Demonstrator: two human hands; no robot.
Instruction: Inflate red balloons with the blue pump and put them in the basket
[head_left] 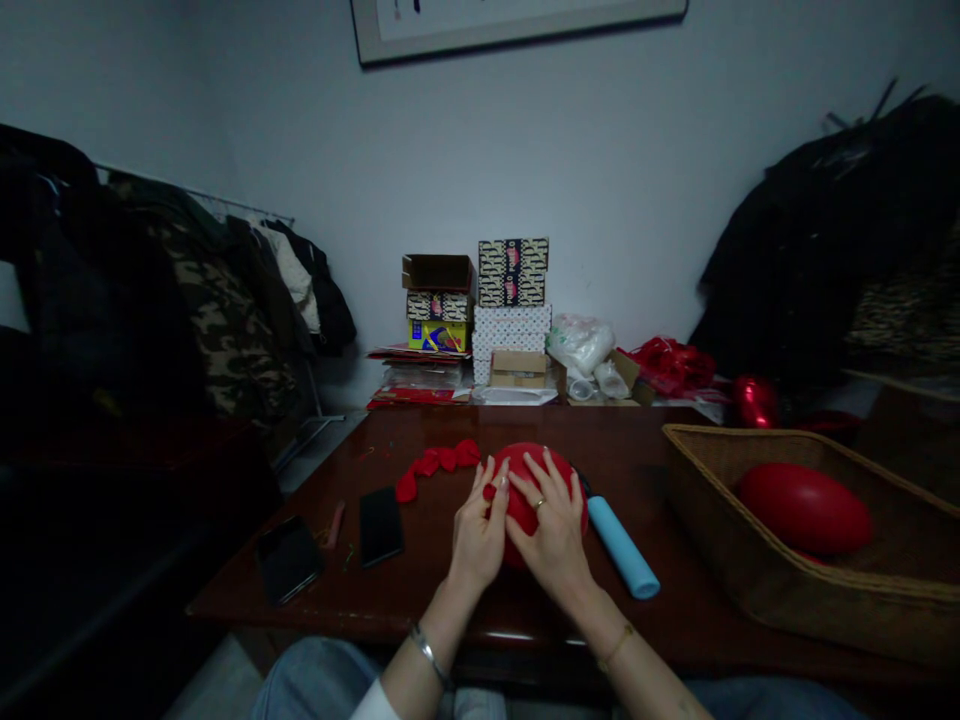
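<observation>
A round red balloon [525, 458] rests at the near middle of the dark wooden table, under both hands. My left hand [480, 530] grips its left side, fingers drawn close together, with a small bit of red showing between thumb and forefinger; I cannot make out whether that is the balloon's neck. Curved over the top and right side, my right hand [553, 525] holds the balloon with its fingers spread. A string of red petal-like pieces [429, 462] lies just left of the balloon. To the right is a light blue cylinder [622, 548] with a dark end, perhaps a hand pump.
A wicker basket [679, 440] with another red balloon [806, 507] stands at the right. Two dark phones [381, 525] lie at the left. Stacked boxes [513, 272] and plastic bags [581, 343] stand behind the table [615, 435]. Coats [210, 300] hang at the left.
</observation>
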